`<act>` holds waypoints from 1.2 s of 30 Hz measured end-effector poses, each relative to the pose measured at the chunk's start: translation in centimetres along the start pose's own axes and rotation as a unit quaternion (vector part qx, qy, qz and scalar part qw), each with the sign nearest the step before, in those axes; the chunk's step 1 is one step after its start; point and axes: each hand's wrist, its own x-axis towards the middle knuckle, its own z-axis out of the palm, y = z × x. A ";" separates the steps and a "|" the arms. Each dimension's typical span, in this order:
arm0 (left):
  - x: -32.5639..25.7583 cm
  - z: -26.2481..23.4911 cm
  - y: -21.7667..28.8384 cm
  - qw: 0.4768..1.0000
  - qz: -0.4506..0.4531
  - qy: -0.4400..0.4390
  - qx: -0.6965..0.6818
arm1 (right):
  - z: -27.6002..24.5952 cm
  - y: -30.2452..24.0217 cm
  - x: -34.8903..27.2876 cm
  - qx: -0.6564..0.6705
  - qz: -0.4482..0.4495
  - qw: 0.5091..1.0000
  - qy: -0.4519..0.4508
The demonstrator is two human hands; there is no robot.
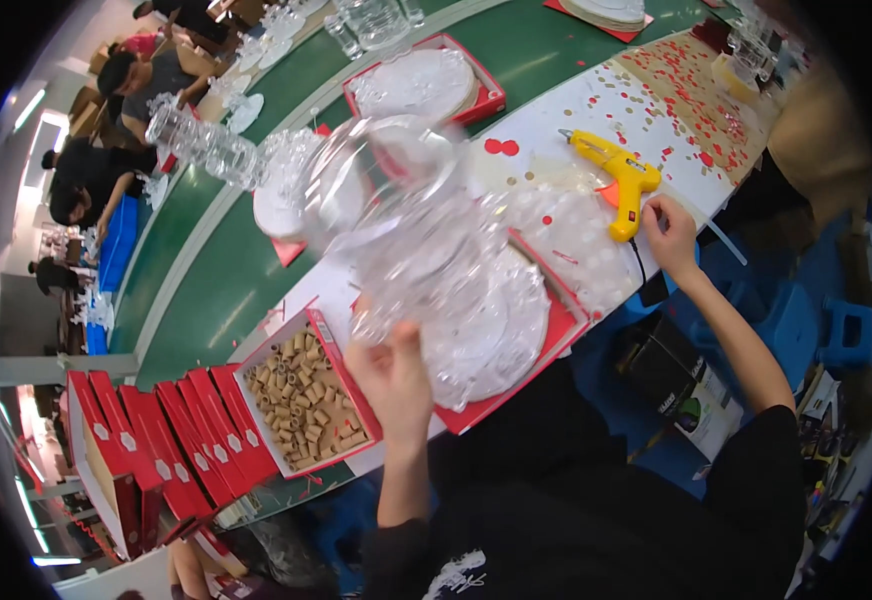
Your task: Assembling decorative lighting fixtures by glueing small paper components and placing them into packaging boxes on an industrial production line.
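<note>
My left hand (394,372) is closed on a large clear plastic piece with a rounded top (386,180). Motion blurs it, so its exact kind is unclear. It hangs over a white round disc with a clear ornate rim (501,350), which lies in a red shallow box (566,318). On the right, my right hand (670,238) is loosely curled, with nothing visible in it. Just left of it a yellow glue gun (611,172) lies on the white table cover, nozzle pointing up-left. A translucent glue stick (724,240) sticks out of its rear.
A box of short cardboard tubes (306,400) stands beside upright red boxes (171,445). Red and tan dots (676,110) litter the cover. More clear-rimmed discs (416,82) and clear stacked pieces (201,145) stand on the green table (201,285). Blue stools (846,330) are at right; people work far left.
</note>
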 end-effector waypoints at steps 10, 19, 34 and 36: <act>2.9 1.4 -2.7 0.951 0.162 -0.128 -0.231 | -0.9 -0.4 1.0 -0.006 -0.013 1.000 -0.016; 8.4 -5.2 -9.2 0.881 0.089 -0.330 -0.326 | -0.1 -14.0 0.3 0.239 -0.116 0.944 -0.196; 13.0 2.8 -11.6 0.804 0.142 -0.401 0.416 | 11.7 -21.2 4.7 -0.301 -0.278 0.756 -0.511; 13.0 2.8 -9.6 0.774 0.167 -0.433 0.430 | 12.7 -15.5 5.6 -0.256 -0.351 0.796 -0.422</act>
